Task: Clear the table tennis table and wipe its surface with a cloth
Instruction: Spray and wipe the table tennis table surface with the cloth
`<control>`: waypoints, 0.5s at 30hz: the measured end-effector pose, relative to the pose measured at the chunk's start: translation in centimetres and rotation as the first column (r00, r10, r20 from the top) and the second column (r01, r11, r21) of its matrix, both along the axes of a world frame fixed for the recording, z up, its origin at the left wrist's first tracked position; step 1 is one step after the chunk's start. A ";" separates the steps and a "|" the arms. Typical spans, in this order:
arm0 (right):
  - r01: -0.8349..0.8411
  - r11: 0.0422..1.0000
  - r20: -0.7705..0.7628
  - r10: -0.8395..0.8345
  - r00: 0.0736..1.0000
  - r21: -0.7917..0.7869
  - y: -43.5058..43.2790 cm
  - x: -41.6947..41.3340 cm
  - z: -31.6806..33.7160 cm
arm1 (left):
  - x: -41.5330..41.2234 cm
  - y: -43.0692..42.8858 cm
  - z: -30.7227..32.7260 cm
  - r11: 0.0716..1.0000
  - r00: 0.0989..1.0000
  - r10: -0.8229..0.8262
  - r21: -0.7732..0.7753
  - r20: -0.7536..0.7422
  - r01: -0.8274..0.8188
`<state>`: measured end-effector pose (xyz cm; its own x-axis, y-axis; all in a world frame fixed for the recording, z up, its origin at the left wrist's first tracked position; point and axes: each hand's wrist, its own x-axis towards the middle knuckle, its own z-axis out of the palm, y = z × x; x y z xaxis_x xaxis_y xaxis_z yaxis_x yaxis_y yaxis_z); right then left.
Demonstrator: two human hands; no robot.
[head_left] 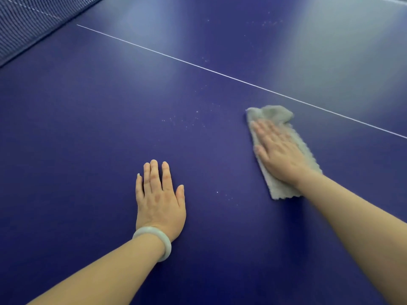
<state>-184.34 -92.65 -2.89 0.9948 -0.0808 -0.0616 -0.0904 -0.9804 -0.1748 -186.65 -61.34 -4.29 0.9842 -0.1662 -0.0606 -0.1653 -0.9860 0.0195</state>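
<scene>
You are pressing your right hand (278, 150) flat on the cloth (279, 190), fingers straight and close together instead of curled round it. That is a sensible hold for wiping, because the whole palm is loading the fabric evenly against the surface (88, 128). The cloth is lying on the near side of the white line (220, 73), to the right of the view, with its far end bunching up just past your fingertips. Your right hand and the cloth are showing slightly blurred, so I am judging this to be a wiping stroke and not a pause.

Your left hand (159, 200) is resting palm down on the bare surface, well apart from the cloth, with its fingers extended and holding nothing. It is most likely serving as a brace while you are leaning over to reach further. A pale, smooth, rounded bangle (154, 238) is sitting at that wrist.

The cloth is looking grey, soft and slightly fuzzy, folded into a long strip with a wavy, scalloped edge. The surface is a deep blue, hard, flat and faintly glossy, and it is throwing back broad, soft patches of light toward the far side. Fine pale specks (187, 122) are dotting it between your two hands and further out past the line, so that ground is probably waiting for the cloth. The dark mesh net (26, 23) is crossing the upper left corner. No loose objects are showing on the part of the surface in view, which suggests the clearing is done here.
</scene>
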 end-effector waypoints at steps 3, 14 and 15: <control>0.368 0.930 -0.005 -0.368 0.930 0.016 -4.8 0.9 0.1 | 0.1 0.0 -0.2 1.000 1.000 0.001 -0.004 0.002 -0.001; -0.173 0.980 -0.023 0.176 0.984 0.094 3.5 8.2 0.2 | 0.0 -0.1 0.2 1.000 1.000 0.001 0.018 -0.008 -0.001; -0.270 0.956 -0.016 0.273 0.962 0.112 3.5 6.4 0.4 | 0.0 0.0 0.2 1.000 1.000 0.003 0.015 -0.010 -0.003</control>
<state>-177.94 -89.13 -2.51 0.9758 0.2008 -0.0864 0.1693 -0.9442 -0.2825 -186.64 -61.38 -4.10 0.9841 -0.1624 -0.0725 -0.1624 -0.9867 0.0061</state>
